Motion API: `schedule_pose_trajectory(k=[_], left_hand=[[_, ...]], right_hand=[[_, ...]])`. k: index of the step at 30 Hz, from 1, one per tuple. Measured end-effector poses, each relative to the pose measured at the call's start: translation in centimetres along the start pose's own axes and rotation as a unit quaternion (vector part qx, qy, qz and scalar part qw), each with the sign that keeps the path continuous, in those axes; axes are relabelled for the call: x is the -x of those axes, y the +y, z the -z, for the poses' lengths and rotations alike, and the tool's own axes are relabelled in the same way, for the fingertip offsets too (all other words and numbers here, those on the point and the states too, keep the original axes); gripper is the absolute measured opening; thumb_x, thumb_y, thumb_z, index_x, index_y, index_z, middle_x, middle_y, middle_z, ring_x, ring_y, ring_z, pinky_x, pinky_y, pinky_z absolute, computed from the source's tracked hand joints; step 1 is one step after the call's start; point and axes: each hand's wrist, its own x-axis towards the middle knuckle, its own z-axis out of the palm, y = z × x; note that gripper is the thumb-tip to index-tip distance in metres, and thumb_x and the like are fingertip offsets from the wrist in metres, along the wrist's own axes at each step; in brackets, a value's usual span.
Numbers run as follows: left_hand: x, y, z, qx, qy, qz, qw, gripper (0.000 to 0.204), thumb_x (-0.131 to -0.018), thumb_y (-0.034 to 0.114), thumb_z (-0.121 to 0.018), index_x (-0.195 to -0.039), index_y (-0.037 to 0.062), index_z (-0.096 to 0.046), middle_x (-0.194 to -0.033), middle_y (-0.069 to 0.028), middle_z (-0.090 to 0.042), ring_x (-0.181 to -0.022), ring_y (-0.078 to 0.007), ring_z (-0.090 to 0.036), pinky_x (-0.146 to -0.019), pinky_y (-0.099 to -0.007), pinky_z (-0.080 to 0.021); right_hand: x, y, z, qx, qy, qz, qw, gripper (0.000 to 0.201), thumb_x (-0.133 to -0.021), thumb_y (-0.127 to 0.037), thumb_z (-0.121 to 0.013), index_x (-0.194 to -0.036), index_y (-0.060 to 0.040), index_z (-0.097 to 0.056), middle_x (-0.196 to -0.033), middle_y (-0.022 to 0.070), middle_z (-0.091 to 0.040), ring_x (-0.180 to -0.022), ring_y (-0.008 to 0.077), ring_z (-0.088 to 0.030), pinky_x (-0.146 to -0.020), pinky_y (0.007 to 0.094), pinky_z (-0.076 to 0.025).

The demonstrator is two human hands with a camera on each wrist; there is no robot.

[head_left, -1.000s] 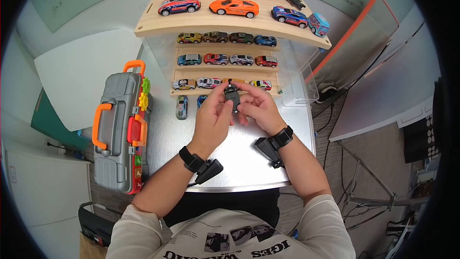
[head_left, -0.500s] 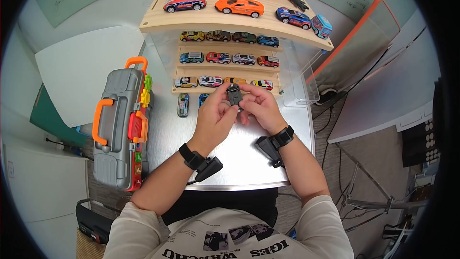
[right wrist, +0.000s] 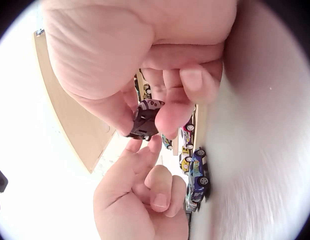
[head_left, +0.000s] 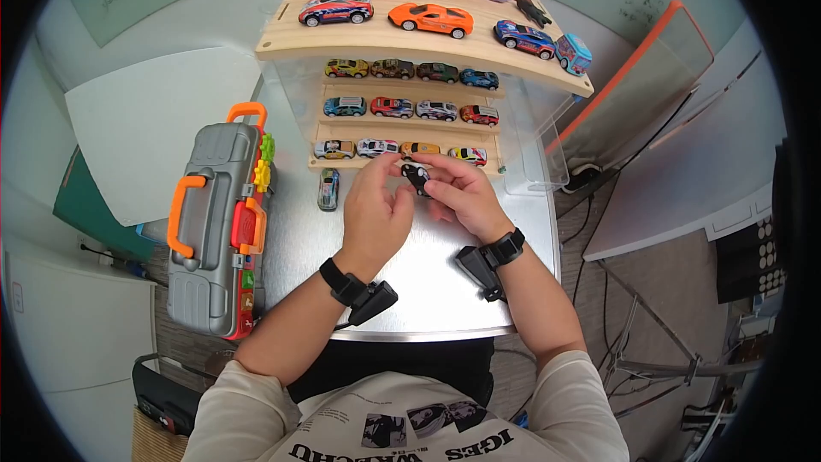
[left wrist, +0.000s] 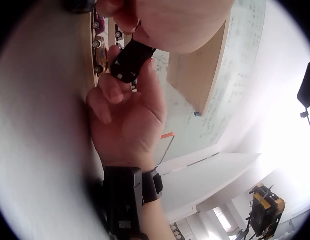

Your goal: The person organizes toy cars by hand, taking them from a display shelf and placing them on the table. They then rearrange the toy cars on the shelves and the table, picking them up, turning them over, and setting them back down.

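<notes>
A small dark toy car (head_left: 416, 178) with white patches is held tilted between both hands, above the metal tabletop in front of the shelves. The right hand (head_left: 469, 197) pinches it between thumb and fingers. At its other end are the thumb and a fingertip of the left hand (head_left: 375, 214). In the left wrist view the car's dark underside (left wrist: 131, 61) faces the camera, with the right hand (left wrist: 127, 120) below. The right wrist view shows the car (right wrist: 147, 117) between the right fingers, with the left fingertips touching its lower edge and other left fingers curled.
Behind the hands, wooden shelves (head_left: 406, 132) hold rows of toy cars, with larger cars and dolls on top. One small car (head_left: 328, 189) stands left of the hands; a blue car (right wrist: 197, 175) shows beside them. A grey toolbox-like case (head_left: 209, 227) stands at left.
The held car has turned over in the fingers: its plain grey underside faced the head camera before, and now a black and white side shows. The left hand has shifted slightly left, covering the blue car.
</notes>
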Motion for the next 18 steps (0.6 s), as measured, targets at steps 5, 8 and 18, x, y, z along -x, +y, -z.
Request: schedule_pose_trajectory(k=[5,8,18], left_hand=[[-1.1,0.0,1.5,-0.327,0.099,-0.083,0.936,0.041,-0.085,0.012,-0.069,-0.123,-0.0011,-0.061,-0.105,-0.0175,-0.065,-0.076,-0.0316,-0.069,-0.069,-0.0424,-0.056],[-1.1,0.6,1.6,-0.368,0.051,-0.007,0.928,0.036,-0.084,0.017,-0.071,-0.114,-0.0018,-0.064,-0.105,-0.0200,-0.065,-0.086,-0.0392,-0.069,-0.071,-0.0476,-0.058],[-0.8,0.4,1.7,-0.439,-0.002,0.002,0.899,0.026,-0.083,0.017,-0.075,-0.096,-0.0016,-0.064,-0.100,-0.0195,-0.061,-0.074,-0.0367,-0.071,-0.062,-0.0438,-0.061]], right_hand=[[-0.5,0.2,0.3,0.175,0.061,0.051,0.981,0.049,-0.087,-0.007,-0.080,-0.134,-0.0038,-0.067,-0.101,0.0028,-0.069,-0.063,0.0056,-0.054,-0.057,0.0204,-0.047],[-0.5,0.2,0.5,0.347,0.055,0.048,0.935,0.045,-0.082,-0.007,-0.082,-0.125,-0.0013,-0.071,-0.098,0.0038,-0.068,-0.064,0.0069,-0.054,-0.059,0.0224,-0.047],[-0.3,-0.6,0.8,0.418,0.016,0.102,0.903,0.031,-0.082,-0.006,-0.080,-0.112,-0.0025,-0.075,-0.098,0.0043,-0.070,-0.066,0.0094,-0.056,-0.060,0.0239,-0.047]])
